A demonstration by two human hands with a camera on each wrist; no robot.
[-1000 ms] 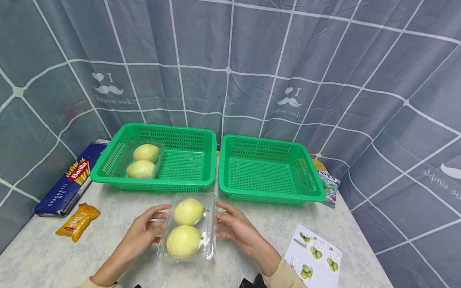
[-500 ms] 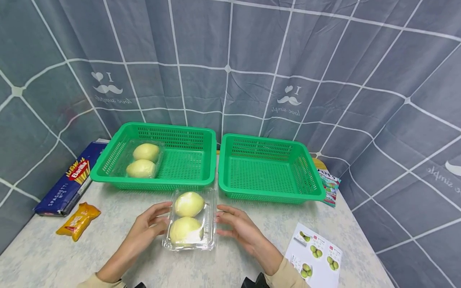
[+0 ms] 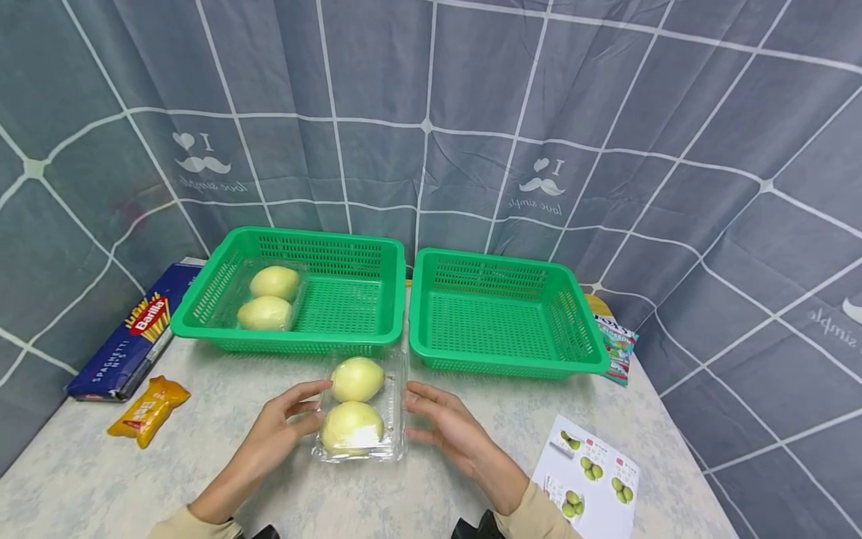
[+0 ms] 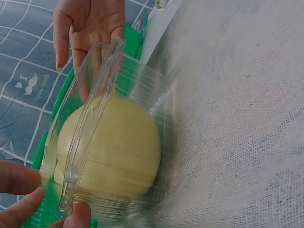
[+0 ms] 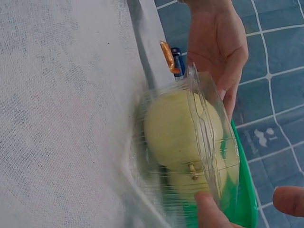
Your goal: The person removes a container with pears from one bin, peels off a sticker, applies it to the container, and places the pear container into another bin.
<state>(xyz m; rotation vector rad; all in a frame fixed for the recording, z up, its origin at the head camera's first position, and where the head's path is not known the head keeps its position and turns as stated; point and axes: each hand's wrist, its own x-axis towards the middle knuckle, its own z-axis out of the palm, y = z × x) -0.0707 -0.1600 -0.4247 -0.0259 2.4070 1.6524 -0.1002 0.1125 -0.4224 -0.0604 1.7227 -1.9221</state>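
A clear plastic clamshell (image 3: 361,410) holding two pale yellow fruits (image 3: 353,427) sits on the worktop (image 3: 87,479) just in front of the person, close before the near rims of two green baskets. Its long axis runs away from the person, one fruit nearer and the other behind it toward the gap between the baskets. The left hand (image 3: 279,427) lies against the clamshell's left side, thumb and fingers (image 4: 21,214) lightly curled and pinching its rim, as the left wrist view shows. The right hand (image 3: 447,427) stands at the right side with its fingers (image 3: 420,395) spread and mostly straight; the right wrist view shows a fingertip (image 5: 209,209) touching the rim, though how firmly it presses cannot be told. The pack thus lies between the two hands, each about equally near, with the left having the surer hold. The left basket (image 3: 202,318) already holds a like pack of two fruits (image 3: 266,299) in its left half, while the right basket (image 3: 586,359) shows only its mesh floor. A blue spaghetti box (image 3: 128,344) and an orange packet (image 3: 148,410) lie at the left of the worktop, a printed sheet with fruit pictures (image 3: 592,479) at the right, and a small colourful packet (image 3: 616,346) beside the right basket
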